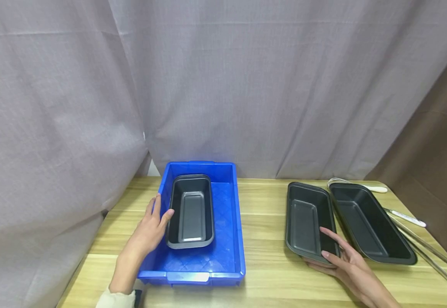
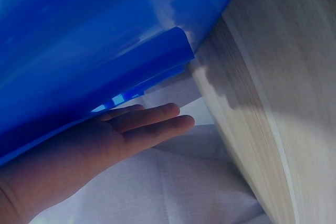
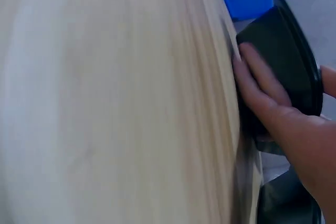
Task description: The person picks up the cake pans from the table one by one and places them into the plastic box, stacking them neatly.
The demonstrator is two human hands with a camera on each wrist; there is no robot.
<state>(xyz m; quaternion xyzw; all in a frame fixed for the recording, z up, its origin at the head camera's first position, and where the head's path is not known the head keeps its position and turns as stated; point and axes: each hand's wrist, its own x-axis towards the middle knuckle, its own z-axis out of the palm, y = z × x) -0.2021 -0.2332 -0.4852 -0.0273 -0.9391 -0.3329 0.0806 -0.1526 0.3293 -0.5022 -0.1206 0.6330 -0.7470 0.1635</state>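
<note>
Gray cloth (image 1: 223,94) hangs behind a wood table (image 1: 263,239). On the left, a blue box (image 1: 221,280) holds one pan (image 1: 192,214), set toward its left side. The left hand (image 1: 150,229) lies along the box's left edge, fingers straight, maybe to steady it. On the right, the right hand (image 1: 348,265) grips a second pan (image 1: 302,222) by its near right corner, thumb on top and fingers under, likely so it won't slip. Just right sits a third pan (image 1: 358,226).

No text, label, brand, number or sign can be read anywhere, including on the bin (image 1: 227,256) and the pans (image 1: 304,222) in and right of it.
</note>
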